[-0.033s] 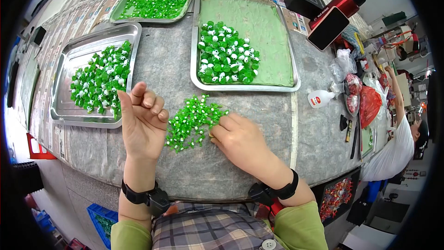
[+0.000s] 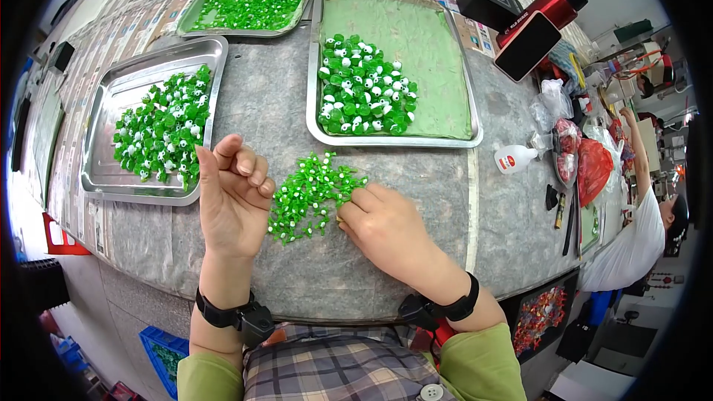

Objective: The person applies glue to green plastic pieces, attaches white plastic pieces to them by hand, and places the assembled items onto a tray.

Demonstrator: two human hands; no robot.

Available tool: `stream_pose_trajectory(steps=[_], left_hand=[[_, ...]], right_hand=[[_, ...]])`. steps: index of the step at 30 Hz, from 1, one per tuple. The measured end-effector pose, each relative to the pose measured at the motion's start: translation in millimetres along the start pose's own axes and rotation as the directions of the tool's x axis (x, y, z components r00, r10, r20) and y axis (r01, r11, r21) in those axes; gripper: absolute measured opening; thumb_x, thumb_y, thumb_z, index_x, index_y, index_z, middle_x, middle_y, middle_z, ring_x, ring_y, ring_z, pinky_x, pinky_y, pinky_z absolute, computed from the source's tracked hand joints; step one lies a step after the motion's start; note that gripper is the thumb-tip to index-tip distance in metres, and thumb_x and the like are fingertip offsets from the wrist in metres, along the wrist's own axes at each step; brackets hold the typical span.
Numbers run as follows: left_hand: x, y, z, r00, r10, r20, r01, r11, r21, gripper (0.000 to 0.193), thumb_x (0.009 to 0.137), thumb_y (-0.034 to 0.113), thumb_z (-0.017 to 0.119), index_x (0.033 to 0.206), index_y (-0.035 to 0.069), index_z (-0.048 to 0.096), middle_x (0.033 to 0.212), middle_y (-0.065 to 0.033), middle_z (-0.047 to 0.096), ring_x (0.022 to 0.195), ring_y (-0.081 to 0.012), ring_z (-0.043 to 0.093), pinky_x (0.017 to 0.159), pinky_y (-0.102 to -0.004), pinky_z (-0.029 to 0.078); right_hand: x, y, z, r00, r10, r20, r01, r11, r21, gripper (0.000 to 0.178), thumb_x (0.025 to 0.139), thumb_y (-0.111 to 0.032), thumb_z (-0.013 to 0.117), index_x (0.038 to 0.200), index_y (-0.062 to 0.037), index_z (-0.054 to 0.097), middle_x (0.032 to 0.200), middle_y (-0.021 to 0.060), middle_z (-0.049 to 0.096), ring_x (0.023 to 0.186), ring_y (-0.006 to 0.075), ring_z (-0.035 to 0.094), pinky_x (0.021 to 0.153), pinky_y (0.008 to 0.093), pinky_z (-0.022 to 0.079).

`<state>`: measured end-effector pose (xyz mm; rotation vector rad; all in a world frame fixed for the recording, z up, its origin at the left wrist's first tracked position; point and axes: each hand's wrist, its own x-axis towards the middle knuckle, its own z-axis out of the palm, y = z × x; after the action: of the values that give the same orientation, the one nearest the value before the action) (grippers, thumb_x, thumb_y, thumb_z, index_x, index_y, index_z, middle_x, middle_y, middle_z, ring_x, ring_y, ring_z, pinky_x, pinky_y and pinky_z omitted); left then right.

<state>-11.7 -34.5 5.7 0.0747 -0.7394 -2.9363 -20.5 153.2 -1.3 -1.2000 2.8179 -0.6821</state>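
A loose pile of small green-and-white pieces (image 2: 303, 187) lies on the grey tabletop (image 2: 434, 178), between the 2 hands. The right hand (image 2: 386, 226) is the nearer: its bent fingers meet the pile's right edge, so the pieces lie to the left of its grip and slightly beyond it. That grip is drawn together with the fingertips tucked under, and I cannot tell whether a piece is pinched there. The left hand (image 2: 235, 212) is raised at the pile's left side, its grip loose, thumb well apart from the half-curled fingers, nothing seen in it. The pile has no clean long axis, but stretches roughly from near left to far right; the lined tray (image 2: 438, 59) sits beyond it, an unlined metal tray (image 2: 104, 167) off to the left
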Motion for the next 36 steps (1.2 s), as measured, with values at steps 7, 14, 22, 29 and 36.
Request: stream_pose_trajectory(steps=[7,14,22,29,36], left_hand=[[-12.2,-14.4,1.1,0.995,-0.067,0.078,0.024,0.887,0.460,0.020,0.083,0.019,0.045,0.092,0.002,0.051,0.076,-0.0033,0.053,0.067,-0.0092,0.050,0.057,-0.0219,0.043],[-27.1,-39.9,24.6,0.920,-0.388,0.049,0.233,0.644,0.728,0.024,0.073,0.000,0.057,0.096,0.000,0.050,0.088,-0.0049,0.055,0.080,-0.0097,0.054,0.071,-0.0205,0.046],[-23.4,-32.7,20.4,0.933,-0.359,0.003,0.278,0.729,0.625,0.016,0.077,0.004,0.053,0.091,-0.002,0.055,0.081,-0.0074,0.059,0.072,-0.0119,0.057,0.065,-0.0223,0.048],[-20.1,-32.1,15.5,0.835,-0.548,-0.059,0.535,0.780,0.324,0.016,0.080,0.015,0.052,0.088,0.001,0.055,0.078,-0.0040,0.057,0.067,-0.0104,0.056,0.062,-0.0228,0.047],[-19.8,-36.1,13.3,0.853,-0.517,-0.069,0.497,0.766,0.408,0.018,0.081,0.016,0.050,0.092,0.002,0.054,0.081,-0.0032,0.056,0.071,-0.0096,0.054,0.063,-0.0237,0.047]], right_hand=[[1.5,5.5,-24.9,0.986,0.119,-0.120,-0.082,0.958,0.273,0.011,0.065,-0.006,0.060,0.072,-0.0028,0.052,0.075,0.0067,0.049,0.072,0.0186,0.049,0.063,0.0270,0.040],[-0.3,1.0,-25.0,0.938,0.305,-0.165,-0.066,0.625,0.777,0.008,0.073,-0.010,0.055,0.078,-0.0036,0.053,0.086,0.0069,0.050,0.083,0.0163,0.048,0.074,0.0263,0.037],[0.7,1.0,-23.6,0.953,0.258,-0.161,-0.023,0.588,0.809,0.011,0.072,-0.010,0.056,0.078,-0.0034,0.048,0.088,0.0084,0.049,0.085,0.0203,0.047,0.076,0.0284,0.036],[3.6,-4.6,-30.3,0.927,0.021,-0.375,0.116,0.933,0.340,0.014,0.064,-0.007,0.058,0.075,-0.0055,0.049,0.087,0.0079,0.049,0.084,0.0240,0.047,0.069,0.0325,0.038],[-1.1,7.9,-55.3,0.897,-0.082,-0.434,0.142,0.984,0.109,0.017,0.065,-0.010,0.061,0.078,-0.0047,0.051,0.090,0.0085,0.051,0.083,0.0244,0.049,0.070,0.0321,0.040]])
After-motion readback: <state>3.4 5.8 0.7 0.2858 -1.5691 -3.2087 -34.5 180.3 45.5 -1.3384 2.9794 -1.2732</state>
